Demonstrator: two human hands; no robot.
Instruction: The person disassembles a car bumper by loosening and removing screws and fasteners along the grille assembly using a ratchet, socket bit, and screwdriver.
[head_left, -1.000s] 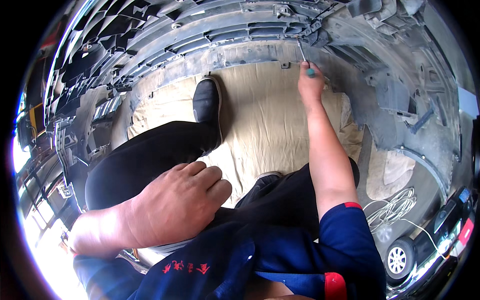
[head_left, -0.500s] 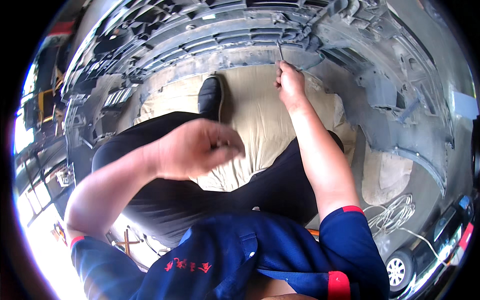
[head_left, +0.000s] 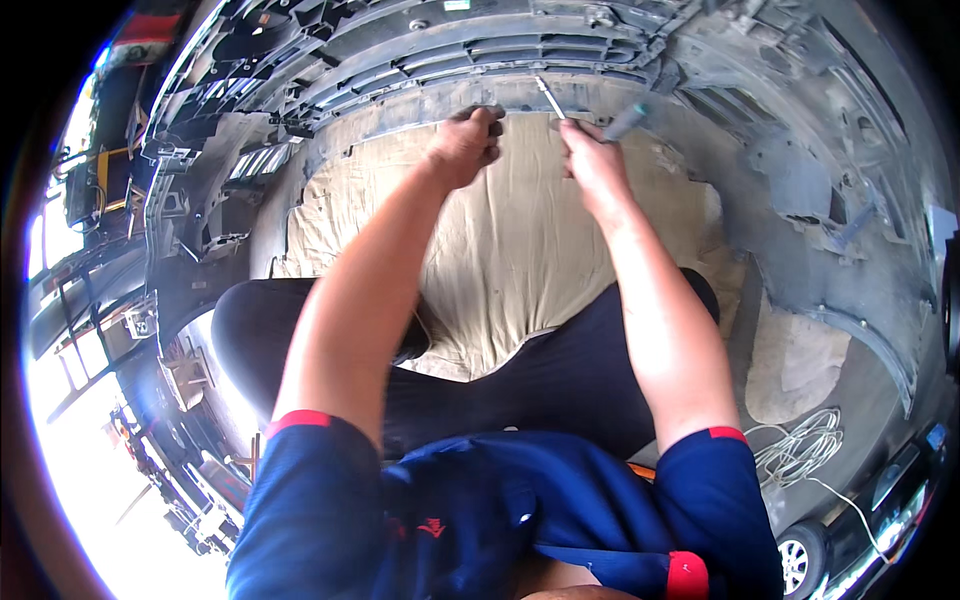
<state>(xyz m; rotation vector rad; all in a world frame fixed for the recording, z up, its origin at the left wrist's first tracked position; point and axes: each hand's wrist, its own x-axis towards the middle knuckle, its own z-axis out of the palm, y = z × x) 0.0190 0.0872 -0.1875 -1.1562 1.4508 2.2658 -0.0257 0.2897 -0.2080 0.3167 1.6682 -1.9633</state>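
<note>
In the head view my left hand reaches forward over the padded beige mat, fingers curled near the lower edge of a large dark plastic bumper-like panel; anything inside them is hidden. To its right, my right hand grips a tool with a slim metal shaft, whose tip points at the panel's ribbed lower edge. A blurred teal handle shows just beside the right hand's knuckles.
My bent legs in dark trousers rest on the mat. The panel curves round both sides. A coiled white cable lies at lower right near a black car's wheel. Dark racks and equipment stand at the left.
My left hand has moved from low by my knee forward and up toward the panel. The right hand has shifted leftward with the tool. My left foot has drawn back.
</note>
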